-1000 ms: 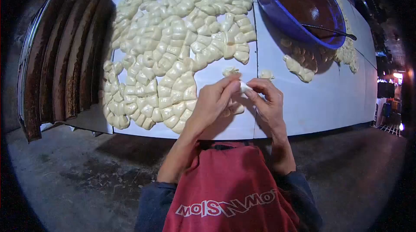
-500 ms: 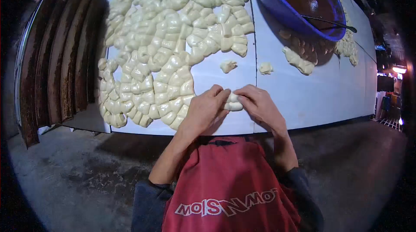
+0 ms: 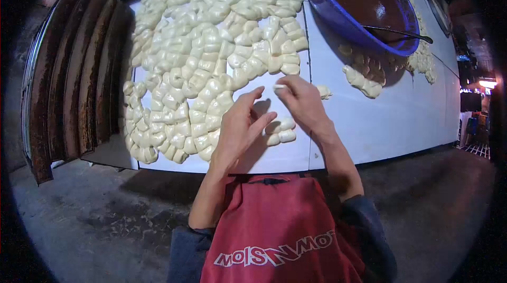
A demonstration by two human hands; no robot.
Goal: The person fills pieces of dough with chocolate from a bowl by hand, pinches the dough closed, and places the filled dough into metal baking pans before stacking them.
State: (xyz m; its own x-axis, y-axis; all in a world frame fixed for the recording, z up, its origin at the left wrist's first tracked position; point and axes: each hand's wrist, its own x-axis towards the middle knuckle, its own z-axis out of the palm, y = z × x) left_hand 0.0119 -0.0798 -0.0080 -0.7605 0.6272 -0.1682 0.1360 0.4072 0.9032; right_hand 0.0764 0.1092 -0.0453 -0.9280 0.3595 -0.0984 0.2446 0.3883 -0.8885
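Note:
My left hand [image 3: 240,127] hovers over the white table [image 3: 364,130], thumb and fingers apart, with nothing between them. Further forward and to its right, my right hand [image 3: 300,98] pinches a small white dough piece [image 3: 279,88] between thumb and fingers. A small cluster of dough pieces [image 3: 281,132] lies on the table between my wrists, close to the front edge. Beyond and to the left spreads a large sheet of joined, shiny dough pieces [image 3: 203,56]. Just right of my right hand sits a small dough lump [image 3: 324,91], partly hidden by it.
A blue basin [image 3: 338,16] of brown filling, with a spoon [image 3: 398,32] across it, stands at the back right. Near it lies more dough [image 3: 363,81]. Dark curved metal trays [image 3: 68,71] stand in a row at the left.
My right hand has moved forward to where a loose dough lump lay and now pinches dough. My left hand has let go of the cluster and opened.

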